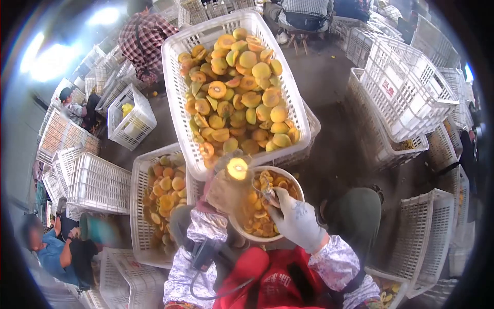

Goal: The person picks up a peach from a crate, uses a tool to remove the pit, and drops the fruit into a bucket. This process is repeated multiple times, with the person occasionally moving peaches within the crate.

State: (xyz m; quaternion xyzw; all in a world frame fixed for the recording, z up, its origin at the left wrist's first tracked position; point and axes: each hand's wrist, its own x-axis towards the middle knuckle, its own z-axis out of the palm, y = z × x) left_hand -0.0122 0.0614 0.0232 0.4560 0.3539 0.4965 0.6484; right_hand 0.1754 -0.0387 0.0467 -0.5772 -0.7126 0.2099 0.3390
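Note:
My right hand [297,215], in a pale grey glove, is closed around a small metal tool [268,192] over a white round bucket [300,186] of orange fruit pieces. My left hand [222,191], blurred and in a brownish glove, is at the bucket's left edge. A bright yellow halved fruit [237,168] shows at its fingertips, cut face up. Just beyond both hands, a large white crate [172,77] holds many halved fruits [239,103]. Another white crate [138,206] with whole-looking orange fruits [167,185] stands to the left.
Stacked white crates [406,82] stand at the right, with more [431,237] below them. At the left are further crates [100,180] and one with a yellow item [133,116]. Other people sit at the far left [64,252] and top [144,44].

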